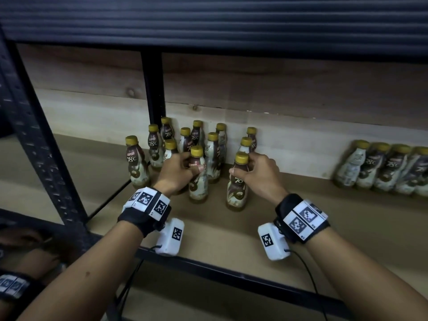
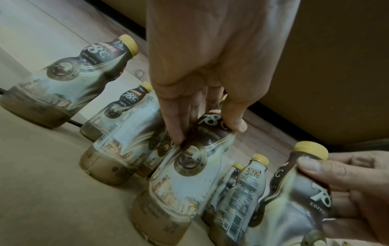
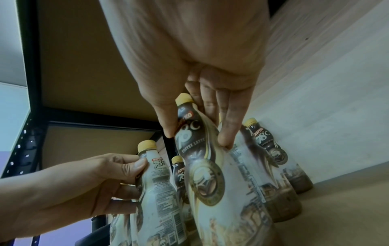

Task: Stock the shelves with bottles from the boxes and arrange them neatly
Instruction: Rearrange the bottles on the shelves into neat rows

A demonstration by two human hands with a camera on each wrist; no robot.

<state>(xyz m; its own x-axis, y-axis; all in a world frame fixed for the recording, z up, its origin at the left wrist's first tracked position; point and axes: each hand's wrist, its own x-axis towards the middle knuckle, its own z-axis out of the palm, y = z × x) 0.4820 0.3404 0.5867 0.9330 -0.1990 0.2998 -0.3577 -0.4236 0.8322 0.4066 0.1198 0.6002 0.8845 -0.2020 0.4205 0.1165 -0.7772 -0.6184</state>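
Each hand's fingers grasp an upright yellow-capped bottle, left and right, labelled "KOPIKO 78°C COFFEE LATTE".

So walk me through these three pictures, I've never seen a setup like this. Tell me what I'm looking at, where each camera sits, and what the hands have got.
No machine here: a person stocks a shelf with bare hands, wearing black wrist straps that carry small cameras. The wide picture comes from a camera on the head, looking down at the brown shelf board. The other two come from the wrists, looking along the fingers. On the shelf stands a cluster of yellow-capped coffee latte bottles, with a second row to the right. The left hand grips the front left bottle near its neck; the right hand grips the front right bottle likewise. Both bottles stand upright on the board.
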